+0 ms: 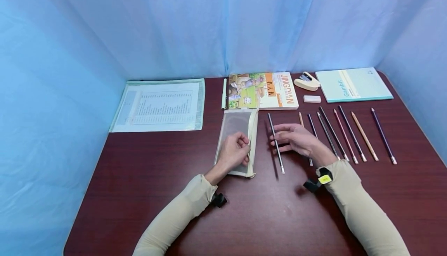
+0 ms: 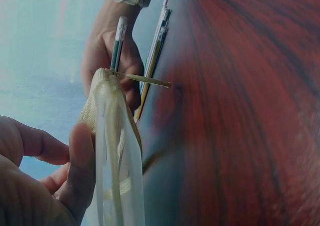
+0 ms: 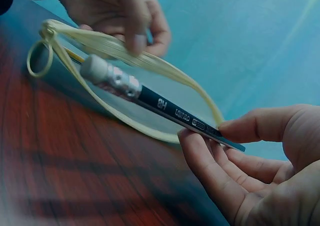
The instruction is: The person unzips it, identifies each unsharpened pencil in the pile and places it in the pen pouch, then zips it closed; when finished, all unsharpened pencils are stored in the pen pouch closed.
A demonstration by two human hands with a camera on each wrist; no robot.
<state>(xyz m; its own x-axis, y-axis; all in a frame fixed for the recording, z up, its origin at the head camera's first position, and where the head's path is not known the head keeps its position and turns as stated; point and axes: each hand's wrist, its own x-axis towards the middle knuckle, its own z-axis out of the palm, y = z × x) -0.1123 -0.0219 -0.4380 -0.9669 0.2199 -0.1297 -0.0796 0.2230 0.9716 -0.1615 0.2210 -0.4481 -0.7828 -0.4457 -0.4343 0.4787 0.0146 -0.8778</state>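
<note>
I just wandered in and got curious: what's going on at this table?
Someone's left hand grips the edge of a zip pouch, whose mouth is open. The right hand holds a dark pencil, still outside the pouch, with its eraser end toward the person. More pencils lie in a row to the right, and a book and a stapler sit near the back of the table.

Light blue cloth [image 1: 174,27] hangs in soft folds behind the table [image 1: 157,178] and along its left and right sides. The tabletop is dark reddish-brown with streaky darker grain, its smooth surface catching a dull sheen of light.
</note>
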